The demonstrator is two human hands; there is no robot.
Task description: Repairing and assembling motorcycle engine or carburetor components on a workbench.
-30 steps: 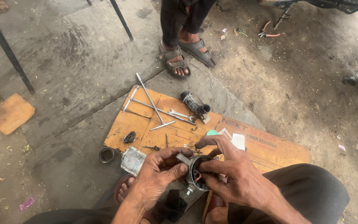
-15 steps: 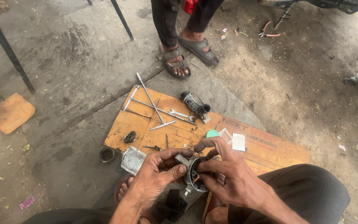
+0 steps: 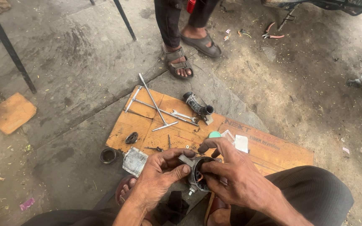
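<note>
Above the cardboard sheet [image 3: 269, 150], the left hand [image 3: 158, 175] grips a round metal housing [image 3: 197, 178]; the right hand [image 3: 231, 175] pinches something inside, perhaps a small part. Steady support and light fingertip pressure suit this.

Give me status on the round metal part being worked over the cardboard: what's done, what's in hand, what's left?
Done: tools are laid out on the cardboard sheet: T-handle wrenches, a spanner, a black rubber elbow. In hand: left hand grips the round metal housing; right hand has fingers in its open face. Left: a square metal cover, black ring and small cup lie unfitted.
</note>
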